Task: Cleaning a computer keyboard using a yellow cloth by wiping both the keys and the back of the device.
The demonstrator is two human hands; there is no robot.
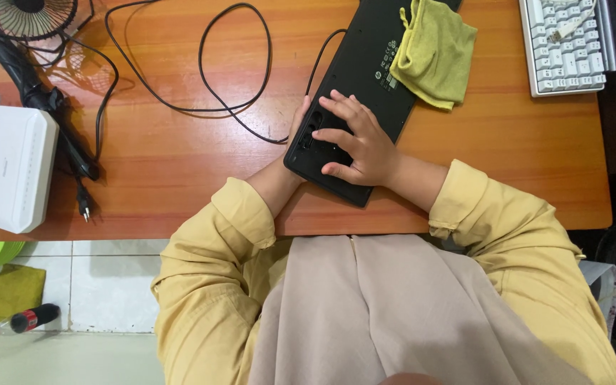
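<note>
fingers (344, 114) of the right hand (361, 146) lay spread and flat on the underside of a black keyboard (354, 85), which was turned face down near the desk's (180, 164) front edge. left hand (297, 132) gripped the keyboard's near left corner, its fingers mostly hidden. farther back, a yellow-green cloth (436, 50) lay on the keyboard's far end. a white keyboard (568, 43) sat at the far right corner, a white box (8, 167) at the left edge.
</note>
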